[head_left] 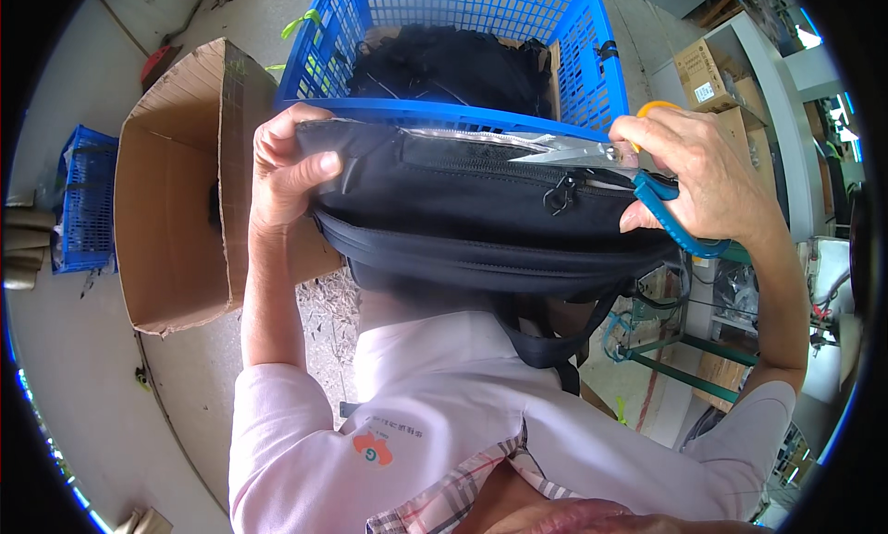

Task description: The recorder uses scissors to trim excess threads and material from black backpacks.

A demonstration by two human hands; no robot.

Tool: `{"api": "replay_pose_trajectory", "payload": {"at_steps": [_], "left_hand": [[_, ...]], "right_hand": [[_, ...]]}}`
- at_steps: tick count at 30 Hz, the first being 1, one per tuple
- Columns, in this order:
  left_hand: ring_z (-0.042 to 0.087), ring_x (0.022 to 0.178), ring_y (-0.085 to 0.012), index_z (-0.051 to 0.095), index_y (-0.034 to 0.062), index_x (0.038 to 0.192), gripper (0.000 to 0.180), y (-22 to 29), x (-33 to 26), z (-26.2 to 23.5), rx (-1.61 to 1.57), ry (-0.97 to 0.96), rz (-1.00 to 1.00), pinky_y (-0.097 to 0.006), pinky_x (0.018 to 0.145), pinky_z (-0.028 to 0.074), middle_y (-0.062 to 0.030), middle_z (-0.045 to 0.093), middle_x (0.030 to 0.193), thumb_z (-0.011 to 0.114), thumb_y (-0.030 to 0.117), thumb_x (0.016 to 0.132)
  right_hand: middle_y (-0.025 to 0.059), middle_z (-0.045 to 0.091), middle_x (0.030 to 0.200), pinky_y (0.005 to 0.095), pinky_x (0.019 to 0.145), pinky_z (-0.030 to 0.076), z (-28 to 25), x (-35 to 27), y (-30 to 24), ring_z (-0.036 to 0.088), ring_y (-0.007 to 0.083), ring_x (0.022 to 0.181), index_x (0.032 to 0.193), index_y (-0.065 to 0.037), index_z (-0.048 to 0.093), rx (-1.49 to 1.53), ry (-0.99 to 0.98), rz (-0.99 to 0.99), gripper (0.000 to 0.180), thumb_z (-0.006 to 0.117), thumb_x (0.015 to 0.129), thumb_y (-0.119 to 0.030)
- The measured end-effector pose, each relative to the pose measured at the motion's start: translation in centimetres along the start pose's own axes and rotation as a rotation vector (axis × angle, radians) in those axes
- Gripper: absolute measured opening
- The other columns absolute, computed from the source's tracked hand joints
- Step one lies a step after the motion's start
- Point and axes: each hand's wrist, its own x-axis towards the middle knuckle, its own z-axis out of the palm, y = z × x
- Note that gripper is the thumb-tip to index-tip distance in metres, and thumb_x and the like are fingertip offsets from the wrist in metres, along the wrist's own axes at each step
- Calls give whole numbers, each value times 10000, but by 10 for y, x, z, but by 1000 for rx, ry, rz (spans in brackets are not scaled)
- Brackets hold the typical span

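Observation:
A black bag (462, 196) with zippers and hanging straps lies across in front of me. My left hand (291, 164) grips its upper left corner, thumb on the near side and fingers behind. In my right hand (694, 169) is a pair of scissors (578, 155) with one blue and one orange handle loop. Their blades point left, along the zipper (518, 164) near the bag's top edge. A zipper pull (560, 196) hangs just below the blades. Some right fingers are hidden behind the handles and the bag.
Beyond the bag stands a blue plastic crate (462, 113) with black fabric pieces (453, 67) inside. An open cardboard box (171, 192) is at the left, with a smaller blue crate (88, 201) past it. Shelving with a carton (703, 76) and a green metal frame (684, 372) stand at the right.

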Motion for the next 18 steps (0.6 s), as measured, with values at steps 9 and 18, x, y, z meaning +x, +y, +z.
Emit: {"api": "replay_pose_trajectory", "payload": {"at_steps": [9,18], "left_hand": [[575,763,-123,585,10,883,334,-1,-2,1,-27,-70,71,-240,722,453,-79,632,851,765,95,615],[536,705,-97,591,1,841,306,-5,-3,4,5,-56,84,-225,661,434,-40,600,787,768,108,616]], "right_hand": [[61,525,632,340,549,422,9,12,1,543,226,608,814,-62,507,-32,49,-147,453,754,579,-362],[50,521,615,330,540,424,15,19,-3,535,219,563,819,-61,507,70,13,-70,450,745,600,-374]]}}
